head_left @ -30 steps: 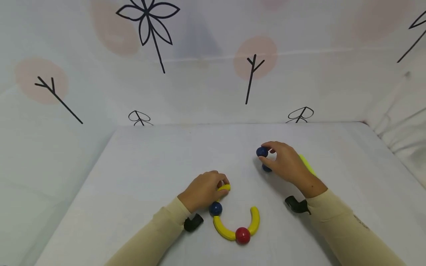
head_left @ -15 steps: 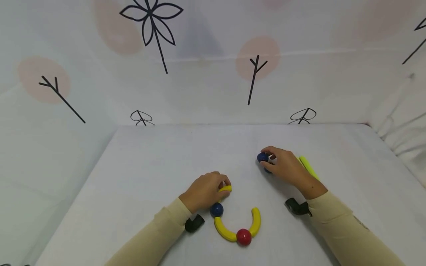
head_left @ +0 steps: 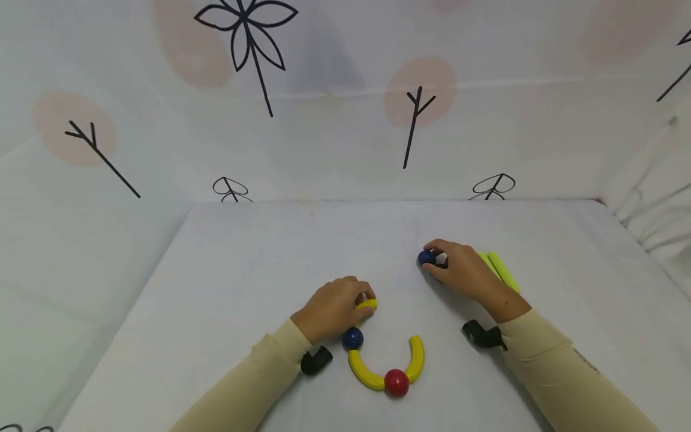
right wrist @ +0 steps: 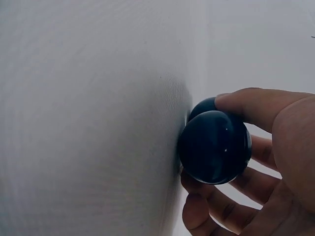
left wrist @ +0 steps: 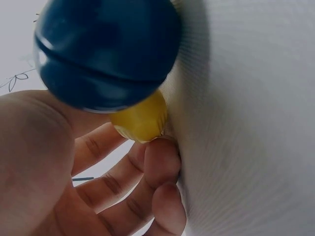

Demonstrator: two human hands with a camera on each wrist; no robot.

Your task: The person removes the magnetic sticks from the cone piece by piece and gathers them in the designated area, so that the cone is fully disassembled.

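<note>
My left hand (head_left: pixel 333 307) pinches a yellow curved rod (head_left: pixel 367 304) between thumb and fingers. Right below it is a blue ball (head_left: pixel 352 338), large in the left wrist view, with the rod's yellow end (left wrist: pixel 142 118) behind it. From that ball another yellow curved rod (head_left: pixel 365 372) runs to a red ball (head_left: pixel 396 383), and a third yellow curved rod (head_left: pixel 416 355) rises from the red one. Farther back, my right hand (head_left: pixel 464 268) grips a blue ball (head_left: pixel 427 258) at the table. A second blue ball (right wrist: pixel 215 147) sits against it, mostly hidden by the hand in the head view.
Yellow-green straight sticks (head_left: pixel 504 272) lie beside the right hand, partly covered by it. Black wrist-camera mounts (head_left: pixel 482 335) hang under both wrists. The white table (head_left: pixel 259 240) ends at a printed cloth backdrop (head_left: pixel 335 144).
My right hand has come down and slightly nearer with the blue ball, bringing it to table level beside the other blue ball. My left hand keeps its hold on the yellow rod.
</note>
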